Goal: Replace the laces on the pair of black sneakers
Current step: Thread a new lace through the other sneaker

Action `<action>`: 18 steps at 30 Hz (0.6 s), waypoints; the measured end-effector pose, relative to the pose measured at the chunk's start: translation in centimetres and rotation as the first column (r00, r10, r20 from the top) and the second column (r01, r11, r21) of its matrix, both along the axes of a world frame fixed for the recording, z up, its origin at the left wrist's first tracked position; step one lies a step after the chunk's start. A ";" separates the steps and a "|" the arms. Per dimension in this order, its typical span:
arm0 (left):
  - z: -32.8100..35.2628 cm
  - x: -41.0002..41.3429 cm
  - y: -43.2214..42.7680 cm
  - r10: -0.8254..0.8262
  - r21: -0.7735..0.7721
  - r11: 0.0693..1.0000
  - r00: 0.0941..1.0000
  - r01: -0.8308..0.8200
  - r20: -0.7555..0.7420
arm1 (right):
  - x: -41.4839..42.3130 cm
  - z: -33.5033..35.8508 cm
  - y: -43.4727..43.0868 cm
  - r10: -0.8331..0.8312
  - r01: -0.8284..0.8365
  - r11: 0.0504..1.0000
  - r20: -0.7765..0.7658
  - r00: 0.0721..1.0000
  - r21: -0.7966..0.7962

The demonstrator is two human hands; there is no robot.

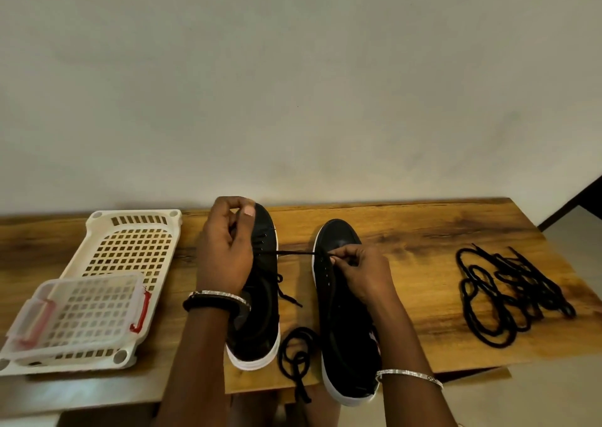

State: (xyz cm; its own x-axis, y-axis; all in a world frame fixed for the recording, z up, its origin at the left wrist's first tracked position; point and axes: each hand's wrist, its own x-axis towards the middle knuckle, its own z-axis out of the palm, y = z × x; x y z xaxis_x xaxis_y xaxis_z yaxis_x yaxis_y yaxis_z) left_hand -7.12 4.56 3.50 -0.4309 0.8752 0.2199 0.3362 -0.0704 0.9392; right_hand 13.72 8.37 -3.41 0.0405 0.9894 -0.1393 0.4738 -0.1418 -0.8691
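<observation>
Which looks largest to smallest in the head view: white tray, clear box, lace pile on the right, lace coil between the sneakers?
1. white tray
2. clear box and lace pile: about alike, so not ranked against each other
3. lace coil, smallest

The table top (407, 231) is varnished wood, warm brown with dark grain streaks and a soft sheen. At nine o'clock on it, the perforated basket (97, 219) is smooth white hard plastic. The box (97, 279) in it is cloudy clear plastic with red plastic latches. The left sneaker (260, 329) and right sneaker (340, 234) have matt black uppers, faintly shiny at the toe, and smooth white rubber soles. The lace pile (508, 296) at three o'clock is matt black woven cord. The bangle (410, 376) at five o'clock is shiny silver metal. The wall (293, 68) is matt paint.
</observation>
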 end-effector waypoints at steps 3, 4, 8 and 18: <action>0.7 -1.2 -0.5 -0.206 -0.287 0.956 0.816 0.052 -0.540 | 0.1 0.0 0.0 0.003 -0.003 1.000 -0.005 1.000 -0.001; 1.0 -1.3 -0.7 -0.281 -0.401 0.916 0.731 0.011 -0.622 | 0.1 0.0 0.0 0.003 -0.003 1.000 -0.003 1.000 0.001; 1.0 -3.0 -1.0 -0.214 -0.399 0.912 0.722 -0.093 -0.658 | 0.1 0.0 -0.1 -0.007 0.007 1.000 -0.011 1.000 -0.004; 1.6 -6.8 -1.5 0.044 0.070 0.991 0.777 -0.112 0.628 | 0.2 0.2 -0.1 -0.002 -0.003 0.998 -0.077 0.997 -0.066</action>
State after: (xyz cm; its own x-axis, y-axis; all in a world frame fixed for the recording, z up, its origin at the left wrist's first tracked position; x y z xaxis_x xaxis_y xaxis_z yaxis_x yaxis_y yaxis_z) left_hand -13.87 3.09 5.09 -0.5690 0.8214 -0.0387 -0.3121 -0.1722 0.9343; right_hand 13.87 8.24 -3.24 0.0267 0.9780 -0.2068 0.4059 -0.1997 -0.8918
